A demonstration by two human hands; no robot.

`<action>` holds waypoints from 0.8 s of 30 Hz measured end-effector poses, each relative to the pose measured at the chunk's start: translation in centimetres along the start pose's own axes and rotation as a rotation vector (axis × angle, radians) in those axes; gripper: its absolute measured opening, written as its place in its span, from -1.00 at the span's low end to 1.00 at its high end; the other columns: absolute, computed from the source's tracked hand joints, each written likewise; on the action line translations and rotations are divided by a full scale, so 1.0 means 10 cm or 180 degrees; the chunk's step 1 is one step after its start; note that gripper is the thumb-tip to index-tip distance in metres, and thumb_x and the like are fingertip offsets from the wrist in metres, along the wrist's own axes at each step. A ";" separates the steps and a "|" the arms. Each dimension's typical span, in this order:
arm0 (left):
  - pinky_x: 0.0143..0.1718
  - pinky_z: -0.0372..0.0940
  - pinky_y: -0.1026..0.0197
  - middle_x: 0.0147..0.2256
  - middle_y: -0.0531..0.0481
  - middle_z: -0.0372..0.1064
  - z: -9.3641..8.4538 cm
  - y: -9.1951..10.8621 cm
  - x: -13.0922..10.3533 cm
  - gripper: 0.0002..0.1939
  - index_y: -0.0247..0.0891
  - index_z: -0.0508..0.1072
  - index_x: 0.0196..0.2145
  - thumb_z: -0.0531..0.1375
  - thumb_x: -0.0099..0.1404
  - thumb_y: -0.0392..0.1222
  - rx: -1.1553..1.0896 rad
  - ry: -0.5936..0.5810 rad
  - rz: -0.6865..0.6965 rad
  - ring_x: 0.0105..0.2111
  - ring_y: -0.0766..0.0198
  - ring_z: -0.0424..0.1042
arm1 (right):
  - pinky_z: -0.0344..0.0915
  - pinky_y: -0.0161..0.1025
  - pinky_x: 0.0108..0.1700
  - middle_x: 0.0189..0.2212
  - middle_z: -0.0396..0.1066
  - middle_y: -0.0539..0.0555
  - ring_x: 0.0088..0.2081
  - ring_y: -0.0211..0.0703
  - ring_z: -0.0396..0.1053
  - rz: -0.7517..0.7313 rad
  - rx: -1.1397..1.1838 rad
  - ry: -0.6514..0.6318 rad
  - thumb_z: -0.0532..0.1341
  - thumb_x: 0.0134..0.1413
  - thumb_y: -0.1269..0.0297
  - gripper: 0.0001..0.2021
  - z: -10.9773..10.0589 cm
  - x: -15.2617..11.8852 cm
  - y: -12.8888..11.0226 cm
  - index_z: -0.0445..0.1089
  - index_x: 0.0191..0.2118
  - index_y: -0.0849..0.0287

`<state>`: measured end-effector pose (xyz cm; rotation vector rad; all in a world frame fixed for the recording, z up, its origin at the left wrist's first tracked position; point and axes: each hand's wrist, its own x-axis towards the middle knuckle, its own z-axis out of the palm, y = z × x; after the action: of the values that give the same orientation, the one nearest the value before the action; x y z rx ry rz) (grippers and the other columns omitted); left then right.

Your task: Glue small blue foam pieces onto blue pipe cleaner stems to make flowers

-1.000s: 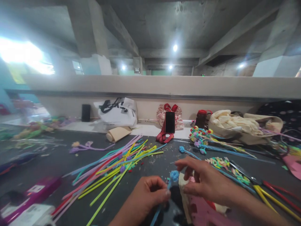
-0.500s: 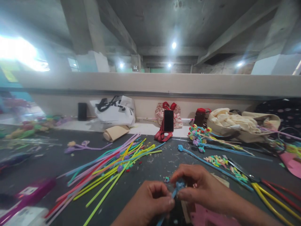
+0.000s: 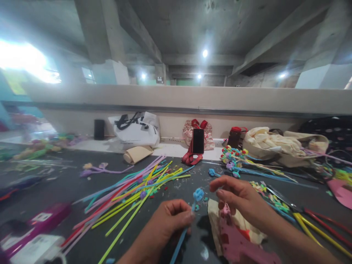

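My left hand [image 3: 176, 220] pinches a blue pipe cleaner stem [image 3: 180, 244] between thumb and fingers. A curled blue flower head [image 3: 198, 194] tops the stem, standing just above my fingertips. My right hand [image 3: 238, 194] is apart from the flower, fingers loosely bent and spread, with nothing seen in them. Below it lies a pink tool [image 3: 238, 238] that looks like a glue gun, on a beige cloth or paper piece [image 3: 214, 216]. The right fingers overlap the tool's tip; whether they touch it I cannot tell.
Colourful pipe cleaners [image 3: 123, 198] lie to the left. Finished flowers [image 3: 229, 157], cut bits and scissors [image 3: 283, 198] are at right. A phone [image 3: 198, 141] stands behind, near a white bag [image 3: 136, 130]. A magenta object [image 3: 41, 227] sits at left front.
My right hand has let go of the blue flower and moved right, above the pink tool. My left hand, still gripping the stem, has shifted slightly left, and the flower head is uncovered.
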<state>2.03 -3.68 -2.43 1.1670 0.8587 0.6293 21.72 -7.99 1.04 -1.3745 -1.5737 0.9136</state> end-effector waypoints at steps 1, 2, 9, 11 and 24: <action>-0.70 -0.24 0.38 -0.73 0.14 0.23 0.00 0.02 -0.01 -0.66 -0.30 0.28 -0.58 0.25 -0.10 0.04 0.0018 0.0036 -0.0028 -0.77 0.54 -0.02 | 0.15 -0.41 -0.60 -0.62 0.31 -0.07 -0.61 -0.33 0.25 0.0026 -0.0007 0.0032 0.09 0.03 0.21 -0.80 0.01 0.01 0.02 0.31 -0.23 0.16; -0.70 -0.24 0.38 -0.73 0.14 0.23 -0.01 0.03 0.00 -0.65 -0.29 0.28 -0.58 0.25 -0.11 0.05 0.0012 0.0039 -0.0064 -0.77 0.53 -0.02 | 0.15 -0.42 -0.61 -0.63 0.31 -0.07 -0.62 -0.33 0.25 0.0040 -0.0014 0.0066 0.09 0.04 0.22 -0.81 0.02 0.01 0.04 0.32 -0.25 0.16; -0.72 -0.23 0.40 -0.75 0.15 0.22 -0.07 0.02 0.05 -0.65 -0.27 0.28 -0.57 0.25 -0.14 0.06 -0.0005 -0.0020 -0.0184 -0.79 0.53 -0.01 | 0.12 -0.42 -0.61 -0.64 0.28 -0.09 -0.63 -0.35 0.23 -0.0119 -0.0189 0.0282 0.12 -0.01 0.29 -0.89 -0.02 0.05 0.09 0.35 -0.36 0.17; -0.71 -0.23 0.40 -0.74 0.15 0.23 -0.07 0.02 0.05 -0.65 -0.27 0.28 -0.57 0.25 -0.13 0.06 0.0009 -0.0019 -0.0167 -0.79 0.53 -0.01 | 0.04 -0.43 -0.65 -0.69 0.23 -0.11 -0.67 -0.37 0.17 -0.0040 -0.0237 0.0394 0.11 -0.01 0.28 -0.86 -0.07 0.05 0.06 0.36 -0.36 0.19; -0.74 -0.13 0.46 -0.69 0.12 0.24 -0.09 0.02 0.04 -0.77 -0.36 0.40 -0.47 0.19 0.02 -0.09 -0.0559 -0.0223 -0.0408 -0.77 0.55 0.10 | -0.07 -0.40 -0.65 -0.71 0.15 -0.11 -0.66 -0.34 0.04 0.0032 -0.0315 0.1313 0.11 -0.03 0.06 -0.68 -0.52 -0.18 0.10 0.34 -0.22 0.17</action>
<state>1.52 -2.83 -2.52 0.9624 0.7956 0.5442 26.96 -9.66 1.87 -1.5272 -1.3081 0.5184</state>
